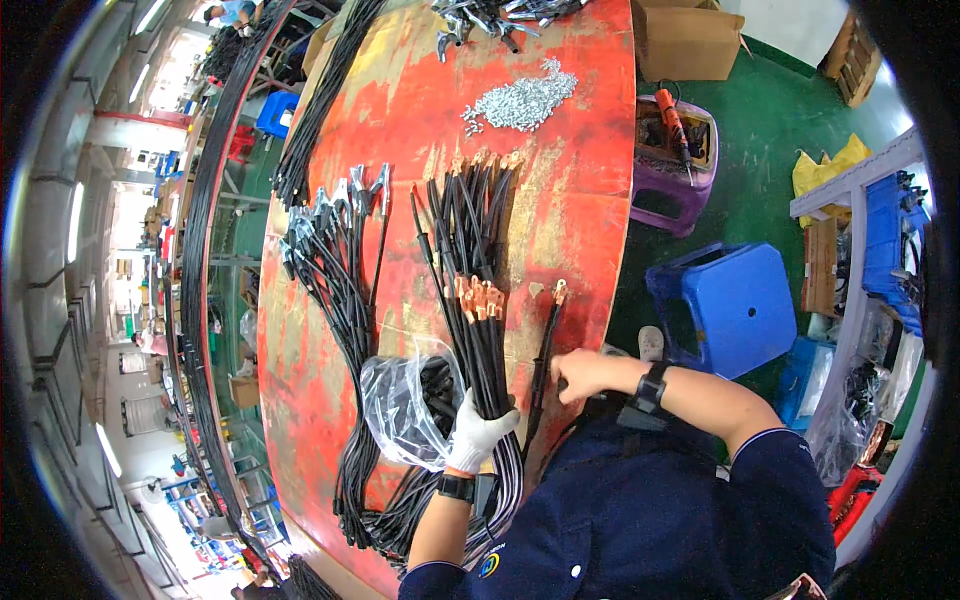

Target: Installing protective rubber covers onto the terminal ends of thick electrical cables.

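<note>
My gloved left hand is closed around a bundle of black cables. Copper lugs cap the far ends of that bundle. My bare right hand is just right of a separate black cable with a copper lug at its tip; its fingers are bent but apart, with nothing visible in them. More lugged cables lie beyond the held bundle. Left of my left hand sits a clear plastic bag, partly over the cables. Further left lie black cables with silvery metal clamps.
The red, worn table carries a pile of small silvery parts and more metal clamps. To its right stand a blue stool and a purple stool holding an orange power tool. A cardboard box is behind.
</note>
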{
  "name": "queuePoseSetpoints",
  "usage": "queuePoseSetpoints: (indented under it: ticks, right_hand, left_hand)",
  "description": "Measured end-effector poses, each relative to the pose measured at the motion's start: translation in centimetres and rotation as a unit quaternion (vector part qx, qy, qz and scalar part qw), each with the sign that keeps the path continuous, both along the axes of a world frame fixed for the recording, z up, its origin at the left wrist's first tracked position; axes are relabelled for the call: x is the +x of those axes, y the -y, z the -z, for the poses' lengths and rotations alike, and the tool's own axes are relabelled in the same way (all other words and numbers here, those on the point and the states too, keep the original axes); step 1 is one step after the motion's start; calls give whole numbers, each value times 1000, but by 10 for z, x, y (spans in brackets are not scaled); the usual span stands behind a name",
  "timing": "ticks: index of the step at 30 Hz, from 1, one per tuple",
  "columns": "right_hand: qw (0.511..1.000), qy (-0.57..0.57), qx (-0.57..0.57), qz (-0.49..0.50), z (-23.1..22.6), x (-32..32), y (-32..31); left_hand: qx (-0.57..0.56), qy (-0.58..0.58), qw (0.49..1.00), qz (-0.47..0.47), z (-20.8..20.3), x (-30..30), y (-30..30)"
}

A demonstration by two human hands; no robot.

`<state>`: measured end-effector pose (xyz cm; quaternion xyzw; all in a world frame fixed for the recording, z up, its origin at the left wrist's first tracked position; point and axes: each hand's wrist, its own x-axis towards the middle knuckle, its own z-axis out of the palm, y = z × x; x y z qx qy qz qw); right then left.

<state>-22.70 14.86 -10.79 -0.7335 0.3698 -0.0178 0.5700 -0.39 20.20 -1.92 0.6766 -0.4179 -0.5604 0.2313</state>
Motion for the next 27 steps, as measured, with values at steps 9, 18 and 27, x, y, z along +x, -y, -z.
queuePoseSetpoints:
  ticks: [9,18,27]
  right_hand:
    - [680,401,419,449,-48,-29,73]
    - [643,431,373,511,-63,-23,86]
    - [814,358,172,424,-79,-27,93]
  left_hand:
    - [-11,-36,999,5,15,13,-11]
    - [0,-21,999,34,4,5,-9]
    - [-19,-14,999,28,7,5,-11]
